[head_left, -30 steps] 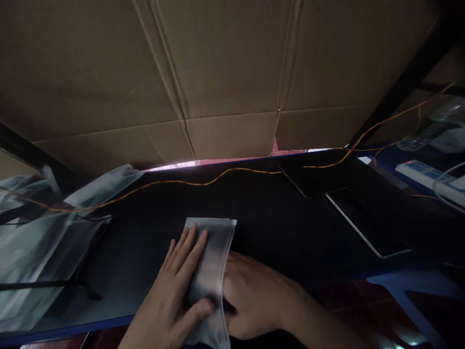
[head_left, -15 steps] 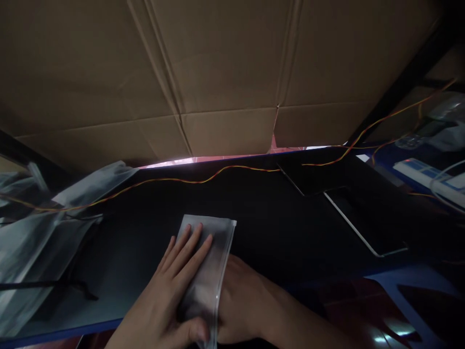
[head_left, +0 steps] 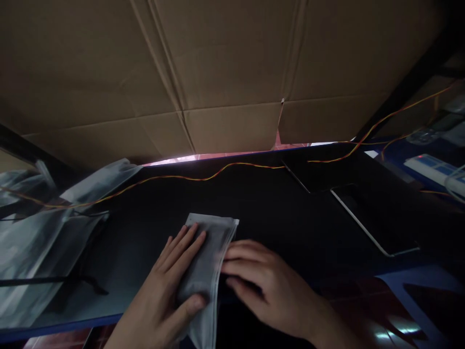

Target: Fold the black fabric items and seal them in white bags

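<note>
A frosted plastic zip bag [head_left: 207,276] lies lengthwise on the black shelf surface, its near end reaching the bottom of the view. Flat on top of it rests my left hand [head_left: 163,291], fingers stretched and the thumb spread apart. My right hand [head_left: 269,286] is at the bag's right, zipped edge. Its fingers point left with the tips at that edge, slightly blurred, and the thumb sits lower, apart from them. Whether the fingertips reach inside the bag is unclear. The bag's contents cannot be made out.
Several more clear bags [head_left: 36,257] lie at the left with a black strap [head_left: 83,281]. Two dark flat panels, one with a pale edge [head_left: 363,223], are at the right. A red-yellow twisted wire [head_left: 174,177] crosses behind, before a cardboard wall [head_left: 232,126]. A white power strip [head_left: 432,169] is far right.
My right hand has come out from beneath the bag's right edge, its fingers now showing beside it. My left hand has stayed flat on the bag, which looks flatter.
</note>
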